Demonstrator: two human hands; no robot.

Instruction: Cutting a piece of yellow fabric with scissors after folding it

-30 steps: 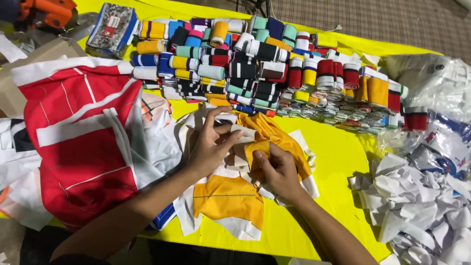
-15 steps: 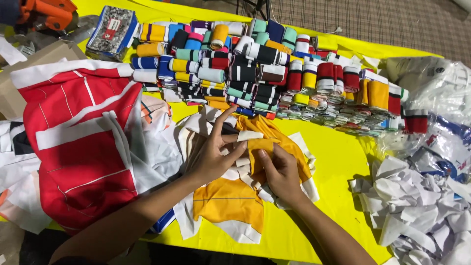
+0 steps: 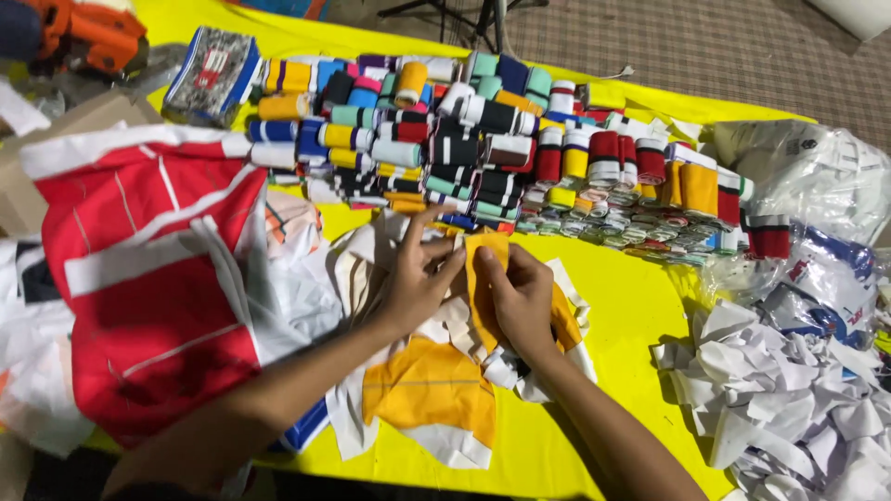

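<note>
My left hand point(image 3: 416, 275) and my right hand point(image 3: 522, 297) meet over an orange strip of fabric point(image 3: 484, 278) at the middle of the yellow table point(image 3: 631, 306). Both hands pinch the strip, which stands folded between the fingers. Under my wrists lies a small orange and white garment point(image 3: 429, 390), with white cloth pieces around it. The strip's lower end is hidden by my right hand.
Many rolled striped bands point(image 3: 483, 139) in several colours are stacked across the far side. A red and white garment point(image 3: 139, 278) lies at the left. Crumpled white paper point(image 3: 780, 399) and plastic bags point(image 3: 817, 186) fill the right. A patterned box point(image 3: 212, 74) sits far left.
The orange strip has been folded up narrower between my fingers, and my two hands have closed in on each other.
</note>
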